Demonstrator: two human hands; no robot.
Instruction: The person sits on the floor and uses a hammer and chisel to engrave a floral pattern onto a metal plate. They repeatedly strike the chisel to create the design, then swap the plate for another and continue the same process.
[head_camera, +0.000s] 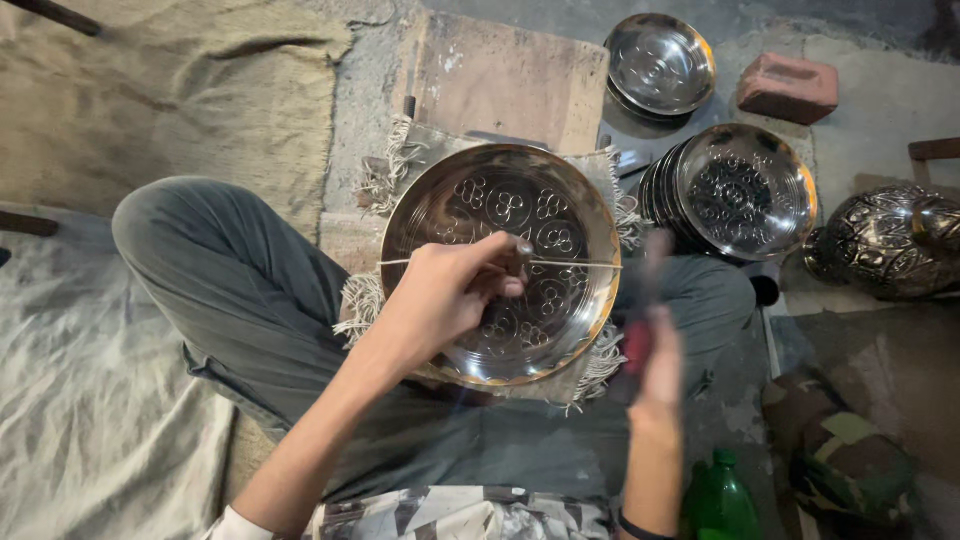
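A green bottle (722, 500) is seen nearest the camera, at the bottom edge, just right of the right forearm. Above it the right hand (655, 350) is raised beside the plate's right rim and is blurred; a red-handled tool (640, 335) is clenched in it, its long axis near upright, the upper end pointing away from the body. What kind of tool it is cannot be told through the blur.

The left hand (450, 295) is laid over the middle of the plate (502, 262), fingers pinched shut on a thin rod (575, 264). The rod is held level, its long axis running left to right across the plate, one end reaching the left rim and the other the right rim. A small dark punch-like tip is seen at the fingertips, pointing down at the plate's floor; its shape cannot be told for sure.

The plate is a round, shiny metal dish with engraved clover-like patterns. It is rested on a fringed cloth (385, 175) over a wooden block (505, 75), between the bent knees in grey trousers (240, 280).

To the right a stack of similar plates (735, 190) is placed, with a bowl (660, 62) behind it, a brick (788, 87) beside that, and an ornate metal pot (885, 240) at the far right. Sacking (170, 90) is spread on the floor at left
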